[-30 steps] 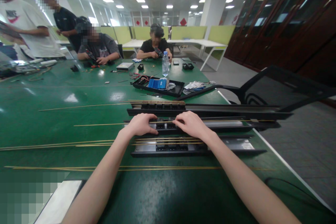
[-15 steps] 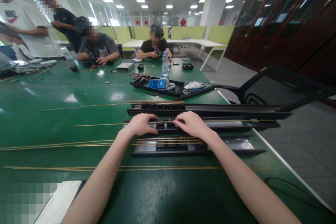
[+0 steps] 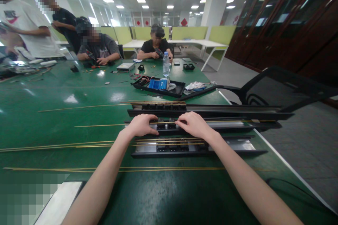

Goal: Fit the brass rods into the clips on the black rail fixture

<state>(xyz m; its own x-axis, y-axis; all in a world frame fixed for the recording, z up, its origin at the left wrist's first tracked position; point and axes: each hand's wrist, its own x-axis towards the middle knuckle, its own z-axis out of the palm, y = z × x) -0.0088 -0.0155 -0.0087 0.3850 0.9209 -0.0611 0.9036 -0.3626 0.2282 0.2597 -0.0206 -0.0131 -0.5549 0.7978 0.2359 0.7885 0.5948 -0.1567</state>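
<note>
In the middle black metal channel [image 3: 229, 125] lie small black blocks [image 3: 167, 126], with a thin brass rod [image 3: 97, 125] running lengthwise over them. My left hand [image 3: 141, 124] spans the channel's left end, thumb at the near wall and fingers at the far wall, gripping across it. Just right of the blocks, my right hand [image 3: 192, 123] pinches the rod between thumb and fingertips. A nearer channel [image 3: 243, 144] holds more blocks under several brass rods [image 3: 148, 141]. Behind, a longer channel [image 3: 224, 111] carries rods and blocks too. My palms hide parts of the middle channel.
Loose brass rods [image 3: 169, 169] lie nearest me on the green table [image 3: 148, 197]. Farther back are a black tray [image 3: 174, 91] with a blue item, a water bottle [image 3: 166, 65] and gloves [image 3: 195, 87]. A chair [image 3: 264, 88] stands right; several people are beyond.
My hands and the channels keep practically the same positions. At the far left, a standing person's hands and the thing held there have shifted slightly.
</note>
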